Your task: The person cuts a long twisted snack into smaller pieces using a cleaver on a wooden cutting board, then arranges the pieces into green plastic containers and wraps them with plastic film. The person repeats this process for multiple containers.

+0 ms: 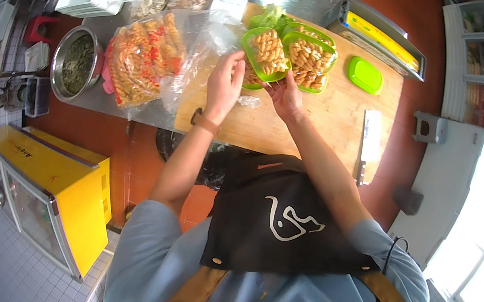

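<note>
My right hand (285, 98) grips the near edge of a green plastic tray (247, 46) of twisted fried dough sticks (269, 51), apparently under clear film. My left hand (226, 83), fingers extended, reaches the tray's left edge; whether it grips or only touches cannot be told. The tray is above a wooden cutting board (268, 134). Just right are several more filled green trays (310, 59), overlapping, with leafy lettuce (269, 17) behind them. Another filled tray (250, 77) lies partly hidden between my hands. Further right lies a light-green tray (365, 76), apparently upside down.
A cleaver (369, 140) lies at the board's right end. Beyond it stands a metal holder with a yellow box (383, 41). Leftward are a large bag of dough twists (145, 59), crumpled clear plastic (193, 69) and a steel bowl (59, 81) of dark-green flakes. A yellow freezer (53, 184) stands at left.
</note>
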